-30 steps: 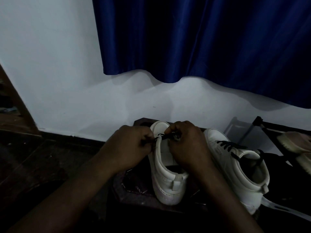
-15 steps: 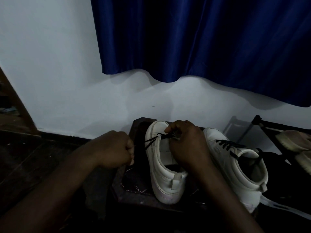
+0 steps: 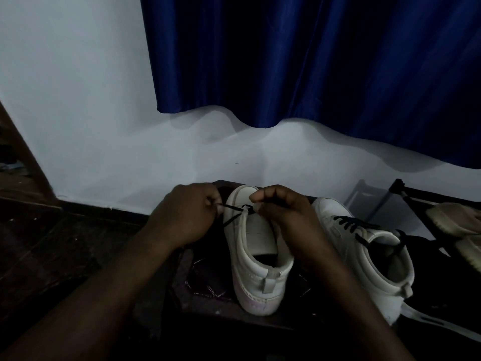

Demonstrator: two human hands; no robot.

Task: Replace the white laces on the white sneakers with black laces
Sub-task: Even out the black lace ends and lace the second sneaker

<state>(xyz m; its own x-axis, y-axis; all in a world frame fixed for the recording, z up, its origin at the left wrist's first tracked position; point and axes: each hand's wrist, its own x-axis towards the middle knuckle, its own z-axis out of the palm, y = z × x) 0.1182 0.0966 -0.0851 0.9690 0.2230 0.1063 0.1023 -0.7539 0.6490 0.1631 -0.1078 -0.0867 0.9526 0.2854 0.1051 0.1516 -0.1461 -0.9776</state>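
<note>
Sneaker (image 3: pixel 256 254) toe toward wall, hands pinching lace (image 3: pixel 235 208)

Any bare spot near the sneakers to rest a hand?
Bare stand top left of the left sneaker, below the left hand; the dim floor beyond it, up to the wall, looks bare too. Crowded: the right hand, pinching the lace, fills the gap to the right sneaker, and a shoe rack borders that.

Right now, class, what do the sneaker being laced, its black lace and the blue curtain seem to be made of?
Sneaker being laced: probably leather or synthetic leather, matte; smooth stitched panels. Black lace: thin flexible cord, likely textile; weave too small to see. Blue curtain: satin-like cloth; sheen along soft folds.
</note>
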